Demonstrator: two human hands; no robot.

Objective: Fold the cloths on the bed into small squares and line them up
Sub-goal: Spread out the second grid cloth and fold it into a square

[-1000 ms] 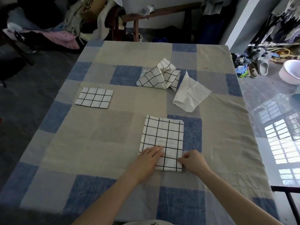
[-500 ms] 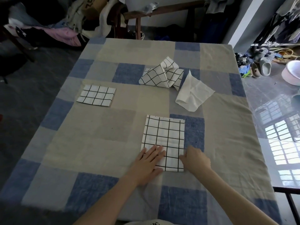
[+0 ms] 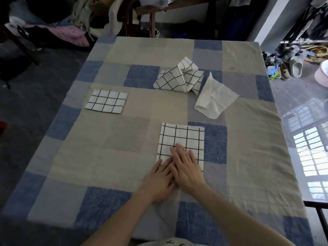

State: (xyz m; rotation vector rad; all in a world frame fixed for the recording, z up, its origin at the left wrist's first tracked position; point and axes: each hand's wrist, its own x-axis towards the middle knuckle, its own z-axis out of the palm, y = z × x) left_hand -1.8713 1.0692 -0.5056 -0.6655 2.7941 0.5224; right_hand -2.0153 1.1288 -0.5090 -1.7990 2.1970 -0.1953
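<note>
The half-folded grid cloth point(image 3: 182, 139), white with black lines, lies flat as an upright rectangle on the near middle of the bed point(image 3: 124, 139), partly over a blue square of the patchwork cover. Both hands lie on its near end: the right hand point(image 3: 186, 170) is spread flat with straight fingers pressing down on the cloth, and it overlaps the fingers of the left hand point(image 3: 158, 181), which is also flat and straight-fingered, resting on the cloth's near left corner and the cover beside it; neither hand grips anything. Well to the left and farther up, a folded grid square point(image 3: 106, 101) lies flat by itself. Beyond the cloth under the hands, near the middle of the bed, a crumpled grid cloth point(image 3: 177, 77) stands up in loose folds, and a plain white cloth point(image 3: 215, 100) lies just to its right, touching it, with one corner turned over. Past the far end of the bed sit a heap of clothes point(image 3: 53, 27) and a wooden chair point(image 3: 150, 16); on the shiny floor to the right lie some shoes point(image 3: 291, 65)
</note>
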